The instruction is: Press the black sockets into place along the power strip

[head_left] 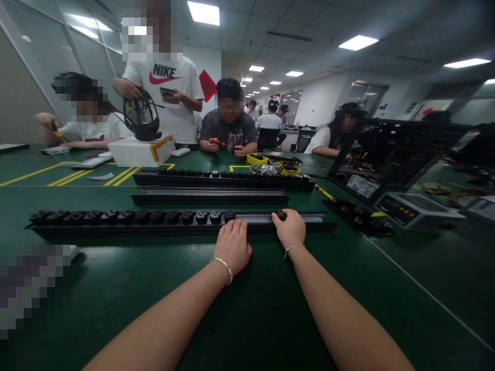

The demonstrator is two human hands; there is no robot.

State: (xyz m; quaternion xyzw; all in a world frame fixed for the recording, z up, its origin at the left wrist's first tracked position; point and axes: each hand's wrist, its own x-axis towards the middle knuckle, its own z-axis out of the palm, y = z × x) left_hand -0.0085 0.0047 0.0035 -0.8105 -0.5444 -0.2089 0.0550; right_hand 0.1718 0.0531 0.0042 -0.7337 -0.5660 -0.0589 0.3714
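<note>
A long black rail [131, 231] with a grey metal channel lies across the table before me. Black pieces that look like socket modules [157, 216] stand in a row along its left and middle part. The channel's right part [257, 218] is bare. My left hand [234, 245] lies on the rail at the right end of the row, fingers stretched out with the tips on the channel; its thumb is hidden. Between thumb and fingers of my right hand [291, 226] is one black socket module [280, 215], at the bare stretch of channel.
Behind lie a second rail [209, 198] and a third, filled rail [224, 179]. At right are loose black parts [358, 216], a metal-cased device [415, 211] and an open computer case [386, 154]. A white box [141, 151] stands back left. Several people sit or stand around.
</note>
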